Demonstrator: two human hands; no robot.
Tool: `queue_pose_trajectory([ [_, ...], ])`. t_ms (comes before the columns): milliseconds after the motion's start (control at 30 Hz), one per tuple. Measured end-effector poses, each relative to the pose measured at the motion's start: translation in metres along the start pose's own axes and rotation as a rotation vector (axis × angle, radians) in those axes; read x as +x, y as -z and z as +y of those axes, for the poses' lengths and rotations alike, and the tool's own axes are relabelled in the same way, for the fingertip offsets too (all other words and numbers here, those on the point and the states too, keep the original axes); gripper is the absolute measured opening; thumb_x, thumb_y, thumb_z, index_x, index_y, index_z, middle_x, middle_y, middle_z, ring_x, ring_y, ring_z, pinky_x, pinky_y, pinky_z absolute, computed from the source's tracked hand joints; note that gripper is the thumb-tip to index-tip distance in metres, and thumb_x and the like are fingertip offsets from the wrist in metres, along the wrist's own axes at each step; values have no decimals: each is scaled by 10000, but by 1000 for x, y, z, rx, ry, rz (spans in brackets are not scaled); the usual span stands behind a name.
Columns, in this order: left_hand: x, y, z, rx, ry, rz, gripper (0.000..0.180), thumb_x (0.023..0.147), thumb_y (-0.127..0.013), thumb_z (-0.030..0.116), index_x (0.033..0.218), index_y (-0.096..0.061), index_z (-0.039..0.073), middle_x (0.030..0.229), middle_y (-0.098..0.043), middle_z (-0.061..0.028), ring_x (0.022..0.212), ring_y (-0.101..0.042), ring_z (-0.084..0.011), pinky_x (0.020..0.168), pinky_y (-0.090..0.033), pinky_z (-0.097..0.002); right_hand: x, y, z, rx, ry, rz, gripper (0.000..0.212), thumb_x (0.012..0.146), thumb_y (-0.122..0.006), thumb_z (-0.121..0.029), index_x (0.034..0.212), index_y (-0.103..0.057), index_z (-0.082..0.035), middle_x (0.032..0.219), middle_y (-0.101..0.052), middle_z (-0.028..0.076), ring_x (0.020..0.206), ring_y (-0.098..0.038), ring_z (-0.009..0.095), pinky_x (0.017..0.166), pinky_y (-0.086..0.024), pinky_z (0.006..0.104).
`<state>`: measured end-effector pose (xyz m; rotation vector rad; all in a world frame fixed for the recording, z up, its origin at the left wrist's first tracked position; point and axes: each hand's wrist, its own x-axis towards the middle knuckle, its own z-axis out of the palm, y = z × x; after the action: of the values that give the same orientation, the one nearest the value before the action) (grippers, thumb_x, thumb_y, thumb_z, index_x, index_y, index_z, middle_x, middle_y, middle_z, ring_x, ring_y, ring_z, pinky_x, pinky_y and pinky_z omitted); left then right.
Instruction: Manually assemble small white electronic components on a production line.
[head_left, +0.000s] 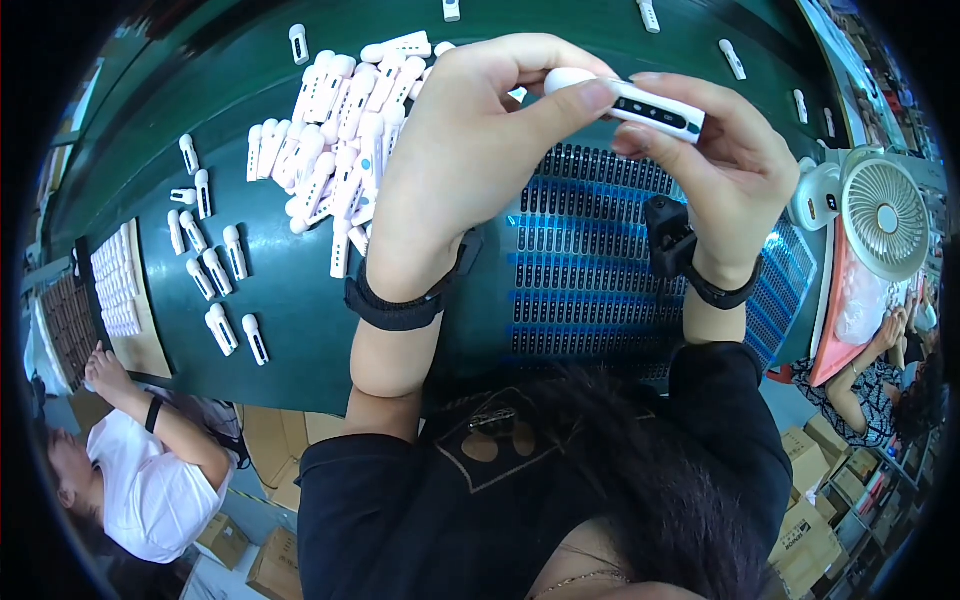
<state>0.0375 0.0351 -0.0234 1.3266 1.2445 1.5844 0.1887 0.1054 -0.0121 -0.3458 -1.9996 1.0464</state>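
A small white wand-shaped device with a rounded head and a black strip along its face is held up in both hands. My left hand is closed around the head end, its thumb pressing on the body beside the strip. The other end sits between the thumb and fingers of my right hand. Below the hands lie sheets of black strip stickers in rows on blue-edged backing. A heap of similar white devices is beside my left forearm.
More white devices with black strips lie scattered at left on the green table. A tray of white pieces is at far left, near a co-worker. A white fan stands at right, near another person.
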Motion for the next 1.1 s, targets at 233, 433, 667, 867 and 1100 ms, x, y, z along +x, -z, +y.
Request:
queue_pose_trajectory([
  [233, 3, -5, -10, 237, 8, 191, 93, 736, -587, 79, 779, -609, -1, 652, -570, -79, 566, -500, -113, 519, -383, -201, 6, -10, 9, -106, -127, -36, 241, 716, -592, 46, 953, -554, 66, 830, -597, 136, 697, -610, 174, 624, -518, 247],
  [433, 18, 1, -38, 374, -138, 457, 64, 722, -596, 55, 748, -615, 0, 631, -569, -73, 551, -497, -107, 507, -386, -208, 61, 6, 89, 105, -273, -187, 234, 781, -558, -67, 999, -555, 19, 847, -605, 116, 774, -602, 153, 683, -483, 222],
  [667, 12, 26, -22, -447, 98, 380, 358, 698, -557, -94, 1036, -461, -28, 900, -519, -93, 835, -513, -119, 732, -437, -205, 67, -23, 121, -186, -188, -96, 366, 738, -627, -186, 996, -533, 56, 806, -607, 93, 671, -577, 153, 613, -471, 281],
  [867, 7, 16, 5, -349, -3, 424, 343, 695, -560, -99, 1019, -469, -38, 893, -523, -89, 830, -520, -120, 739, -435, -204, 49, -15, 54, 425, -200, -452, 234, 811, -528, -145, 987, -558, 7, 833, -607, 113, 806, -580, 160, 733, -458, 262],
  [1100, 1, 8, 19, -327, 0, 496, 286, 690, -574, -98, 961, -499, -44, 828, -533, -69, 757, -524, -100, 693, -429, -184, 41, -6, 36, 257, -282, -329, 152, 793, -546, -114, 864, -589, 13, 763, -602, 95, 707, -575, 141, 661, -450, 229],
])
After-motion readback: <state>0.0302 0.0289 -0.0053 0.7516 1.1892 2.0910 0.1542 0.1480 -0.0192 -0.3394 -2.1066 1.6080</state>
